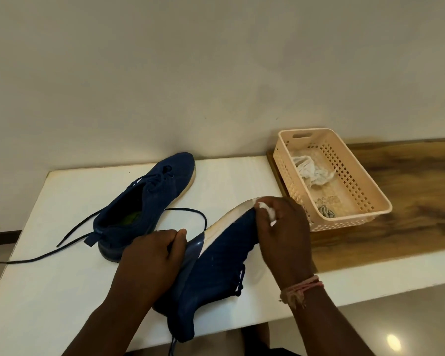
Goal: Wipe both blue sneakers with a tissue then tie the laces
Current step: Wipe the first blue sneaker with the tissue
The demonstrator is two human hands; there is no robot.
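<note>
You're in the wiping step right now, working on the near sneaker [216,258], which you've got tipped on its side over the white surface [62,291] so the pale sole edge faces up and away from you. Your left hand [149,258] grips the heel end, fingers curled round the sole to steady it, and your right hand [280,227] has its fingers pinched on a small wad of tissue [267,213], pressing it against the toe end of that sole edge. The other sneaker [144,206] sits upright further back on the surface, well apart from your hands, laces [62,242] loose and trailing off toward the left edge, so no tying has happened there. I can't tell from here whether that one's been wiped already. There's a peach basket [365,186] off to the right with a crumpled tissue [314,173] in it, probably a used one. My guess for the next move: drag the tissue back along the sole edge toward the heel, keeping the left grip firm so the shoe doesn't roll. The fabric upper will flex under pressure, so go lighter there than on the rubber. Lacing comes after.
</note>
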